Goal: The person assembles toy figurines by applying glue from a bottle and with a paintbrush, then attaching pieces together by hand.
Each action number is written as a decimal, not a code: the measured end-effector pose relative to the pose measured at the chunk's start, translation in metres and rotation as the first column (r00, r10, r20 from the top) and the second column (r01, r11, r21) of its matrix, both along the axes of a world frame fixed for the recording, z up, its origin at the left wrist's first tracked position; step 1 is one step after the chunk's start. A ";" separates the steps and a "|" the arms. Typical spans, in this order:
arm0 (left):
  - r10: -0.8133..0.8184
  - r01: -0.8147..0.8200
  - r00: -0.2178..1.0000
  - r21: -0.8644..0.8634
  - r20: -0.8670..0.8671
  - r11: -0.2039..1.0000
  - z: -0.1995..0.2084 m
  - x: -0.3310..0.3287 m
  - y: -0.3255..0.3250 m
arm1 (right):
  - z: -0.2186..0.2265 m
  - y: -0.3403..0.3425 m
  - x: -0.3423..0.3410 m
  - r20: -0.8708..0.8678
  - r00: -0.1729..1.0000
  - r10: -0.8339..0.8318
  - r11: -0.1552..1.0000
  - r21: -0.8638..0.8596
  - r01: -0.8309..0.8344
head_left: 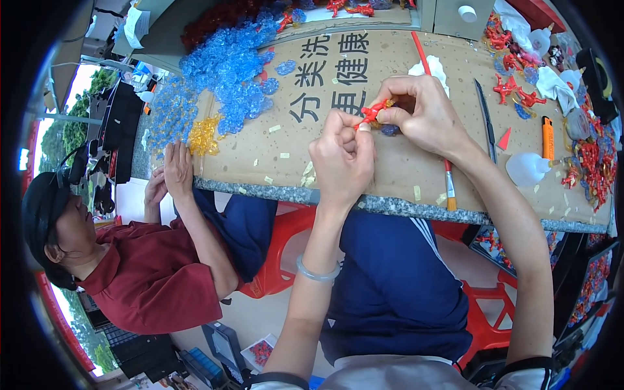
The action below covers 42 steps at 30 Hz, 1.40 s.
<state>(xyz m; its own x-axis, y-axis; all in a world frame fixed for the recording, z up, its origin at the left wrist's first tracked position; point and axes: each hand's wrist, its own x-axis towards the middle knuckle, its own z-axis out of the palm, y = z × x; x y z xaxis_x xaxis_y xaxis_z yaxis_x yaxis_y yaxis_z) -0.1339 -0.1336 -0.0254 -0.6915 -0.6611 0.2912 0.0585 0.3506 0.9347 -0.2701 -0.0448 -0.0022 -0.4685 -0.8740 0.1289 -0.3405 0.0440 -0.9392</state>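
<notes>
Over the cardboard-covered table, my left hand [343, 156] and my right hand [422, 114] meet, both closed in a pinch. Between their fingertips is a small red plastic figurine [372, 112] with a yellowish part at its upper end. My left hand grips its lower left end, and my right thumb and fingers press on the other end. A dark bluish piece [390, 130] shows just under my right fingers; whether it is joined to the figurine I cannot tell. Much of the figurine is hidden by my fingers.
Clear blue pieces [231, 78] and yellow pieces [204, 135] lie heaped at left, by a co-worker's hands [174, 172]. To the right are a brush [450, 188], a thin black blade-like tool [485, 120], an orange cutter [548, 138], a white bottle [526, 169] and red figurines [595, 166].
</notes>
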 end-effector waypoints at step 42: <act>0.000 0.000 1.000 -0.031 -0.004 1.000 -0.003 -0.002 -0.002 | -0.009 -0.006 -0.008 0.024 0.999 0.021 1.000 0.000 -0.021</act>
<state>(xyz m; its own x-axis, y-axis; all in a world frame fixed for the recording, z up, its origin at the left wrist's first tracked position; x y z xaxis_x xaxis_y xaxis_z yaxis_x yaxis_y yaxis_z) -0.1361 -0.1358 -0.0281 -0.6905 -0.6516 0.3141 0.0621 0.3792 0.9232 -0.2783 -0.0509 -0.0110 -0.4532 -0.8836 0.1175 -0.3185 0.0373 -0.9472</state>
